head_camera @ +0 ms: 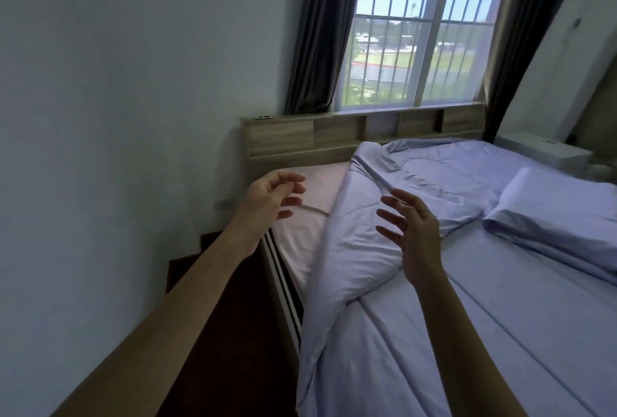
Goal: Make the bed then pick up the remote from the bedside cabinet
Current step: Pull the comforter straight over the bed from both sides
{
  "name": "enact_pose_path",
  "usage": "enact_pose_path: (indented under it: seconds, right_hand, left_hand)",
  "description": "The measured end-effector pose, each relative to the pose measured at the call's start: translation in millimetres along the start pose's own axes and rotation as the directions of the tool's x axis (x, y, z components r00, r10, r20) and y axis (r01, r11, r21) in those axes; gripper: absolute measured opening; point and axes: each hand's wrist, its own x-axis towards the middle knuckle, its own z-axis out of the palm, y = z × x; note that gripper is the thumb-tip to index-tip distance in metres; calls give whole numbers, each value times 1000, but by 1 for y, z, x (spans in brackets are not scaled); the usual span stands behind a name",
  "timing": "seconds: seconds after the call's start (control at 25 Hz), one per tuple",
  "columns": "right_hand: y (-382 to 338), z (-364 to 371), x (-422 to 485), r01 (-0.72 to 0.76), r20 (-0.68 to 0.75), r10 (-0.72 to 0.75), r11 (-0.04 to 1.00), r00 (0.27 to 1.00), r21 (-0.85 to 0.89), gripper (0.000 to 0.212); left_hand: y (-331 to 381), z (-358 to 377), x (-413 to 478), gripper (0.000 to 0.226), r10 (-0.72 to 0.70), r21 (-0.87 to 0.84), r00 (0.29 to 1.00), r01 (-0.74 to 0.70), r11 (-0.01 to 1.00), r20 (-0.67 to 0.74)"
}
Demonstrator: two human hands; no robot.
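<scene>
Bedroom: folded-back duvet (384, 233) runs lengthwise toward headboard (334, 136).

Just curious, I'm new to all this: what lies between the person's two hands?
In the head view, the folded-back edge of the lilac duvet and a strip of pink sheet lie between the left hand and right hand.

A duvet (384, 216) lies on the bed (310, 216), pillow (561, 213) right, headboard (334, 139) behind.
</scene>
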Motion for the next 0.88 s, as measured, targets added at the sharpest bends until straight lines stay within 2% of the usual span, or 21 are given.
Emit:
enact_pose_path:
  seconds: [0.2, 0.32, 0.48, 0.6, 0.68, 0.76, 0.8, 0.88]
  right_hand:
    - [39, 21, 72, -38, -210, 38, 999, 977, 3, 22]
    - [68, 5, 113, -71, -359, 57, 997, 932, -25, 21]
    - [97, -30, 182, -50, -565, 40, 999, 824, -3, 19]
    - [135, -52, 213, -97, -696, 57, 995, 716, -19, 19]
    - [179, -69, 217, -237, -786, 80, 968, 613, -87, 15]
    - [227, -82, 202, -500, -837, 193, 859, 513, -109, 9]
    - [252, -85, 191, -611, -828, 285, 787, 483, -85, 21]
    - [294, -81, 166, -728, -760, 473, 685, 445, 0, 47]
  left_hand:
    - [-24, -2, 121, 25, -31, 48, 992, 26, 999, 125]
    - [-54, 30, 179, 27, -93, 94, 950, 67, 993, 300]
    - [-94, 85, 248, 27, -133, 194, 837, 33, 980, 530]
    - [-129, 123, 289, 22, -231, 328, 711, 1, 945, 664]
    - [-159, 150, 314, 22, -299, 413, 624, -42, 910, 722]
    - [-191, 176, 329, 22, -358, 468, 549, -69, 881, 755]
    - [-208, 188, 334, 20, -389, 503, 508, -105, 858, 768]
    - [-251, 212, 342, 22, -454, 590, 428, -269, 761, 782]
